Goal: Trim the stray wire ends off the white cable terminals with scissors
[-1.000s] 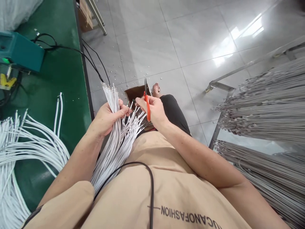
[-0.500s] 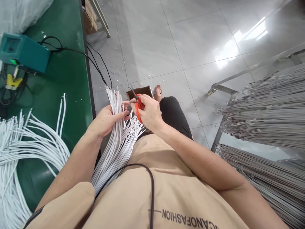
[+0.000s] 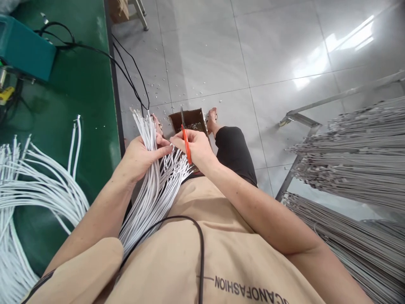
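Observation:
A thick bundle of white wires [image 3: 147,177] lies across my lap, its ends pointing away from me. My left hand [image 3: 139,157] wraps round the bundle near those ends, thumb stretched to the right. Orange-handled scissors [image 3: 186,143] sit in my right hand [image 3: 196,147], blades pointing up and away. The right fingertips meet the left thumb tip at a few wire ends, and whether they pinch one is hard to see. Loose wires from the bundle fan out below the right hand. Beneath the hands stands an open cardboard box [image 3: 193,116] with small scraps inside.
On the green table [image 3: 91,93] at left are a teal machine [image 3: 31,48], black cables and another heap of white wires [image 3: 41,190]. A metal rack [image 3: 300,118] loaded with grey wires [image 3: 354,164] stands at right. Small scraps dot the tiled floor [image 3: 215,55].
The scissors have turned from a slant to nearly upright in my right hand. Its fingertips have come to the left thumb tip. The view has shifted slightly, showing more of the box.

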